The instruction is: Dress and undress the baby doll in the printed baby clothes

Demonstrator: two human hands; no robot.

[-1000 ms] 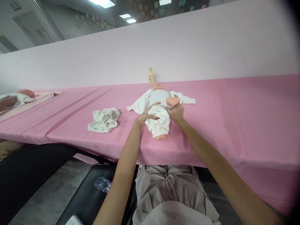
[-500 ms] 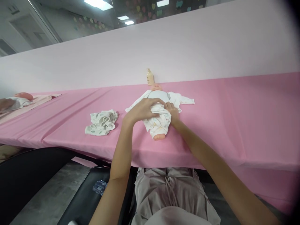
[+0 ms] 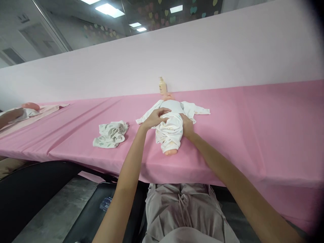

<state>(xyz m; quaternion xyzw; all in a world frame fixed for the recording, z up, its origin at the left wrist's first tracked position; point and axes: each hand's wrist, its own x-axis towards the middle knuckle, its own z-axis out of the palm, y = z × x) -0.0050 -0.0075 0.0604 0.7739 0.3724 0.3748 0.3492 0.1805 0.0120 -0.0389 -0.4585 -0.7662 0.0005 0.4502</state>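
A baby doll (image 3: 171, 105) lies on its back on the pink-covered table (image 3: 227, 135), head toward the wall. A white long-sleeved top (image 3: 201, 110) is spread out under it. Bunched white baby pants (image 3: 169, 132) cover its lower body, with a foot (image 3: 171, 152) showing at the near end. At the left side of the waistband, my left hand (image 3: 157, 118) has its thumb and fingers closed on the cloth. My right hand (image 3: 187, 125) grips the pants' right side, its fingertips partly hidden by the fabric.
A cream pump bottle (image 3: 162, 86) stands by the wall behind the doll's head. Left of my arm lies a crumpled white printed cloth (image 3: 110, 134). Farther left, another doll (image 3: 30, 106) and a person's arm (image 3: 10, 116) show. A black chair (image 3: 101, 216) is below the table.
My hands have moved apart to either side of the waistband, from closer together across the top of the pants. The pants now lie a little more spread out over the doll.
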